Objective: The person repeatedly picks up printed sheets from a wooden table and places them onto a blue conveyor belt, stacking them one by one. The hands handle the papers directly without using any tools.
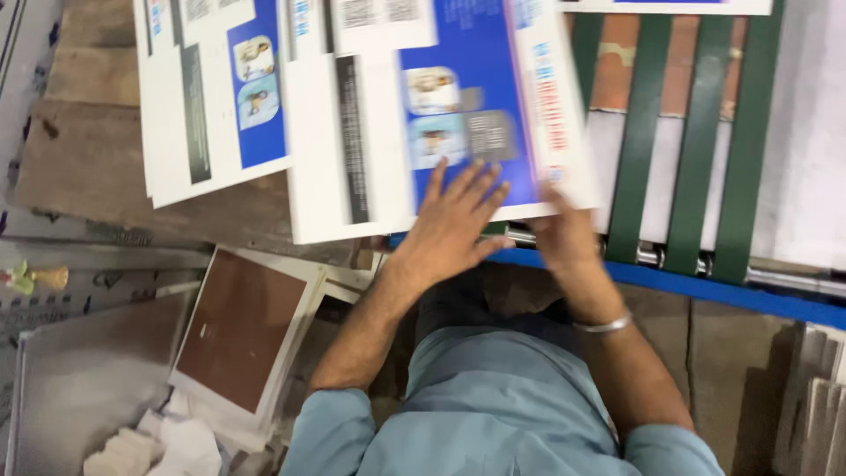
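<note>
Head view right now: my left hand [454, 225] lies flat, fingers spread, pressing on the blue-and-white printed sheet [423, 123], which sits on the wooden surface [79, 150] with its right edge reaching the green conveyor belts [696, 141]. My right hand [564, 234] is at the sheet's lower right corner, too blurred to say if it's gripping. Looks like I'm mid-feed; next I'd need to square that edge to the belts. A 2nd sheet [211, 97] lies just left.

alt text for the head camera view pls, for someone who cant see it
A person's left hand lies flat on a blue-and-white printed cardboard sheet while the right hand grips its near edge, beside green conveyor belts; a second printed sheet lies left on a wooden table.
</note>
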